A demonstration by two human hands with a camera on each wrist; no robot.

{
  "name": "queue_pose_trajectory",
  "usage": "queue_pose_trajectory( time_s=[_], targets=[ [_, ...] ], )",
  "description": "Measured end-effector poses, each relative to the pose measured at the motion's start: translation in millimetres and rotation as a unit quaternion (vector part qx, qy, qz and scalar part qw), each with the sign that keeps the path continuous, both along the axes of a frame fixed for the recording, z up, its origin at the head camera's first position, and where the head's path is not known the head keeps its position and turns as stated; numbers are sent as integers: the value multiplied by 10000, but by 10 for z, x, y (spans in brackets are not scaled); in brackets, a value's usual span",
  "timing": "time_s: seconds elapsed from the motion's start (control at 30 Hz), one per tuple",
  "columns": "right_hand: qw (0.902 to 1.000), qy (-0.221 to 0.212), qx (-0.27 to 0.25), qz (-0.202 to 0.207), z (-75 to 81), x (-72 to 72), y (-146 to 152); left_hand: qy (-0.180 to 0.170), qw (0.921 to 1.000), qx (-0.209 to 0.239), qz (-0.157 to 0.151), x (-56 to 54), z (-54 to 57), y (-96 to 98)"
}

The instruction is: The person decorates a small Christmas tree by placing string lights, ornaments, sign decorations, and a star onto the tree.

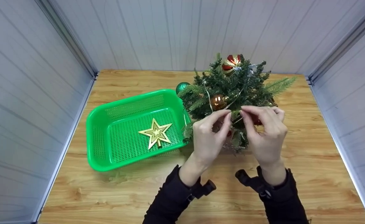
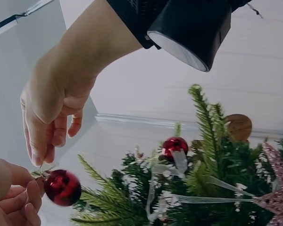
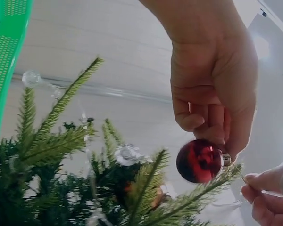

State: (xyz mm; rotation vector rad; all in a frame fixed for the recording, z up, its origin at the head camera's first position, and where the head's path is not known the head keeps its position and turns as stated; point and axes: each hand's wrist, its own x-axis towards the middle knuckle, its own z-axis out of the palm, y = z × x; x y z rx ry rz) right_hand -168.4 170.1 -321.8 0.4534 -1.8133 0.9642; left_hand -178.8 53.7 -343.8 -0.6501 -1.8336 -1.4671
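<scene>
Both hands meet over the front of a small Christmas tree (image 1: pixel 226 84). My right hand (image 1: pixel 268 133) pinches a shiny red bauble (image 3: pixel 199 161) by its metal cap, thumb and fingertips close together. From the left, my left hand (image 1: pixel 210 133) pinches the bauble's thin hanging loop (image 3: pixel 238 174) between thumb and fingertip. A green branch tip (image 3: pixel 217 186) passes right by the cap and loop in the right wrist view. In the left wrist view, the red bauble (image 2: pixel 62 187) hangs beside the fingers at lower left.
Left of the tree stands a green plastic basket (image 1: pixel 90 140) with a gold star topper (image 1: pixel 156 133) inside. The tree carries an amber bauble (image 1: pixel 218 102), a green glitter bauble (image 1: pixel 182 88), a striped bauble (image 1: pixel 231 63) and a pink glitter star (image 2: pixel 279 188). Pale panels (image 1: pixel 182 34) enclose the wooden table (image 1: pixel 310 149).
</scene>
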Motion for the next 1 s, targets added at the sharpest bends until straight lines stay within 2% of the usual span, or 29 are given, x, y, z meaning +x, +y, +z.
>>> queue_pose_trajectory(
  time_s=[0.17, 0.27, 0.37, 0.5, 0.57, 0.7, 0.8, 0.9, 1.0],
  targets=[
    [9999, 84, -33, -106, -4, -48, -13, -226, 9988, 288, -325, -60, 18, 11],
    [9996, 219, -114, -116, 23, -75, -31, -299, 9980, 402, -379, -83, 64, 7],
    [9998, 159, 31, -149, 20, -79, -29, -440, 9981, 266, -330, -83, 59, 7],
    [9993, 18, 311, -229, -52, -57, 5, -715, 9971, -66, -253, -66, -6, 24],
    [9985, 39, 428, -325, -94, -45, 25, -770, 9965, -288, -142, -54, -35, 37],
    [9966, 182, 618, -513, -167, -20, 61, -665, 9928, -919, 376, -15, -90, 60],
    [9971, 207, 616, -403, -218, 4, 83, -514, 9879, -1275, 723, 17, -128, 71],
    [9989, 40, 453, -88, -272, 37, 109, -407, 9867, -1366, 778, 42, -163, 68],
    [9994, -152, 221, 212, -326, 78, 143, -309, 9894, -1237, 698, 64, -209, 44]
  ],
)
